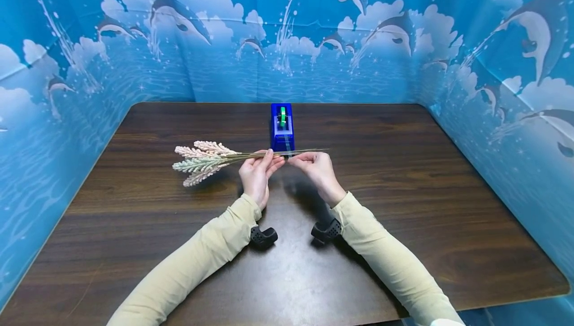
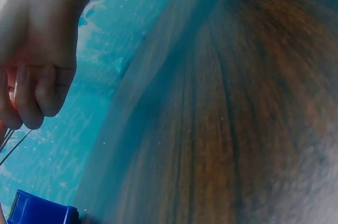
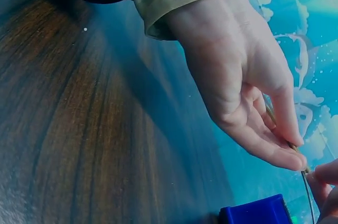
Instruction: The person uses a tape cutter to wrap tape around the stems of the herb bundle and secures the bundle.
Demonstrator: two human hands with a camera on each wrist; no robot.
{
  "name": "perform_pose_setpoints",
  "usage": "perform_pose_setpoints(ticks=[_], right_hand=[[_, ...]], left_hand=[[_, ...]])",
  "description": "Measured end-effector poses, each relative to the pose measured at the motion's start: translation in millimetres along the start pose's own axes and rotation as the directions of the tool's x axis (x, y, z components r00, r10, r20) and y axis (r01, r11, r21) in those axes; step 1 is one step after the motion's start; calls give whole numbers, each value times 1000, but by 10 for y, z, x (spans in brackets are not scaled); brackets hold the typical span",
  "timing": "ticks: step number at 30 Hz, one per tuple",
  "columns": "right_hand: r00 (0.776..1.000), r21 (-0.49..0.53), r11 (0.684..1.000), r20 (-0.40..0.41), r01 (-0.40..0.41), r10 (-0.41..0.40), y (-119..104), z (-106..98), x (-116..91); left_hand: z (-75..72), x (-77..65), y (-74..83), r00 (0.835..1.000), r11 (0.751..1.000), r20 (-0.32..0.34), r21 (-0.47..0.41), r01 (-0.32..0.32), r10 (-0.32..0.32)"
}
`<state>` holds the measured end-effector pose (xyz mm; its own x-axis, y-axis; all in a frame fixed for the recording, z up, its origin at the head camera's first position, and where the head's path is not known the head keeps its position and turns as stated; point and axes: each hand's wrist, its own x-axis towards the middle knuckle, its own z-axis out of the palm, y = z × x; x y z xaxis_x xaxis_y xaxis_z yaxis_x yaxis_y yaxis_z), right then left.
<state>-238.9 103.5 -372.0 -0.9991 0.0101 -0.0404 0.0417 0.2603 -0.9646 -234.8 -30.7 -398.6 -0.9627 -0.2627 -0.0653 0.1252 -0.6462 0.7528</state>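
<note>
My left hand (image 1: pixel 255 176) holds a bunch of artificial flower sprays (image 1: pixel 199 165) by its thin stems. Their pink and pale green heads point left, and the stem ends run to the right past my other hand. Just beyond the fingers stands a blue tape dispenser (image 1: pixel 283 139) with a green tape core. A narrow clear strip of tape (image 1: pixel 288 146) seems to run from it to my right hand (image 1: pixel 319 172), whose thumb and finger pinch close below the stems. In the right wrist view, thumb and fingers of the left hand (image 3: pixel 232 76) grip the stems (image 3: pixel 308 197).
A dark wood-grain table (image 1: pixel 394 181) lies under everything. Blue curtains (image 1: pixel 215 67) printed with dolphins enclose its back and sides. A black camera (image 1: pixel 263 237) is on the left wrist and another (image 1: pixel 326 231) on the right.
</note>
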Motion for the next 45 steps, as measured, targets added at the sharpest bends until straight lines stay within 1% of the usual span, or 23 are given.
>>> perform_pose_setpoints(ticks=[9, 15, 22, 26, 32, 38, 40, 45], right_hand=[[999, -2, 1000, -43, -12, 12, 57, 10, 1], [997, -2, 1000, -71, -12, 12, 125, 36, 34], [995, 65, 997, -93, 30, -24, 186, 97, 84], [993, 83, 995, -110, 54, -45, 184, 123, 90], [989, 100, 993, -139, 67, -53, 190, 169, 116], [988, 137, 989, -149, 57, -36, 184, 194, 127], [989, 151, 988, -147, 45, -23, 190, 196, 134], [991, 142, 990, -132, 0, 19, 220, 191, 139]], left_hand=[[20, -19, 17, 1000, 1000, -1, -7, -6, 6], [23, -35, 14, 1000, 1000, 8, -11, 15, -15], [13, -48, 29, 1000, 1000, 26, 16, 12, -13], [3, -35, 48, 999, 999, 36, 31, 15, -16], [-6, -21, 76, 998, 998, 50, 49, 33, -35], [-5, -4, 72, 998, 998, 51, 49, 30, -33], [-4, 3, 71, 998, 998, 50, 52, 27, -30], [-11, 15, 64, 998, 998, 53, 57, 29, -32]])
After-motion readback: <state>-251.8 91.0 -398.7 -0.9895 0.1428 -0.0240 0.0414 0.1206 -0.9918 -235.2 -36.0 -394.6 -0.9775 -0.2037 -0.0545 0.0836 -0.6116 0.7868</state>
